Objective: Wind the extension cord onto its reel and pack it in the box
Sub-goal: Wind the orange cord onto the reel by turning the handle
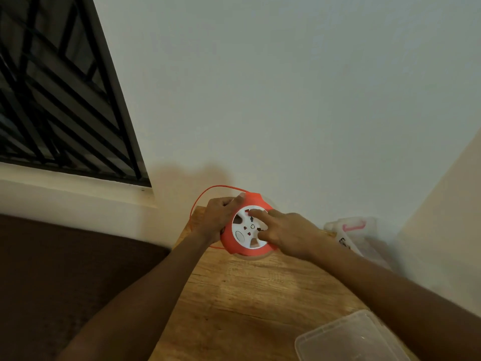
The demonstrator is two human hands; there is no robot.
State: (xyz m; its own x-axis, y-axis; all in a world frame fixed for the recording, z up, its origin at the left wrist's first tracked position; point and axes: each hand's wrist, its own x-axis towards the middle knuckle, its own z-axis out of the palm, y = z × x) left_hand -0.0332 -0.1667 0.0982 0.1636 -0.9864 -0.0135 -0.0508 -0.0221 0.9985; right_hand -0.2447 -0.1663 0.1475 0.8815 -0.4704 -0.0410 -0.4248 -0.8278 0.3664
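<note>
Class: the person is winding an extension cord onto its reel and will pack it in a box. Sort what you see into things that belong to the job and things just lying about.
Belongs to the job:
- orange reel
- orange cord
- left hand, gripping the reel
- right hand, fingers on the white disc
- clear lid, possibly the box's

Lying about:
- clear container with pink handle
- wooden table
- window grille

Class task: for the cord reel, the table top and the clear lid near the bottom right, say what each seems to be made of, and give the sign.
Cord reel: orange and white moulded plastic, judging by its smooth matt shell.
Table top: wood or wood-look laminate; brown grain lines, slight sheen.
Clear lid: translucent plastic; the table shows faintly through it.
</note>
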